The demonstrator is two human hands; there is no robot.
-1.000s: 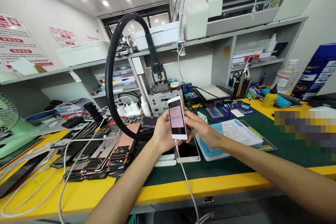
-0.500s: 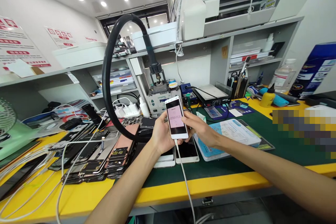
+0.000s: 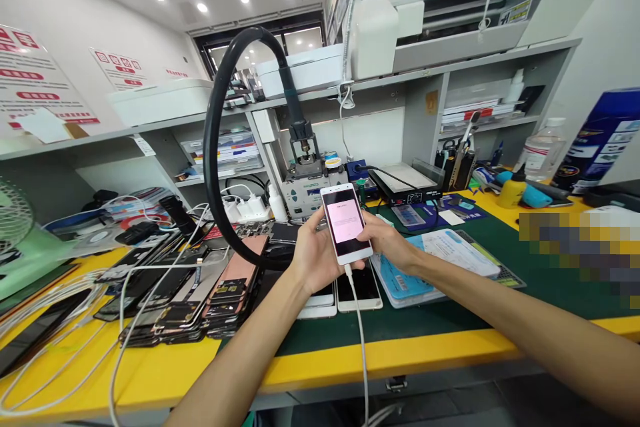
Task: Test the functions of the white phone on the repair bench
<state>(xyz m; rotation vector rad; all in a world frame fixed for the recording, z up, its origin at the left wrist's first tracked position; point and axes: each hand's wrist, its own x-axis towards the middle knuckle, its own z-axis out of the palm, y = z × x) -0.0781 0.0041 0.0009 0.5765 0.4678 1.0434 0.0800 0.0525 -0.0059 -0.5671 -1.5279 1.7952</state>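
Observation:
A white smartphone [image 3: 344, 203] with a lit pink panel on its screen is tilted upright above the bench. My left hand [image 3: 311, 255] is closed around its left side and back. At the right edge, my right hand [image 3: 391, 243] grips it too, with the thumb on the lower right of the screen; its other fingers are partly hidden behind. A white charging cable [image 3: 361, 333] is plugged into the phone's bottom end and hangs over the bench edge. Beneath my hands lie white-framed phones [image 3: 361, 295] on the green mat [image 3: 415, 323].
Stacked phone parts [image 3: 233, 290] and looped white cables [image 3: 127, 347] cover the left side. A thick black hose [image 3: 213, 147] arches up from a repair station [image 3: 305, 193]. Right of my hands sits a blue-and-white box [image 3: 440, 257]; a yellow bottle [image 3: 513, 188] stands farther right.
Both hands and the phone have shifted slightly right in view. My right thumb has moved from the screen's right edge down onto its lower part.

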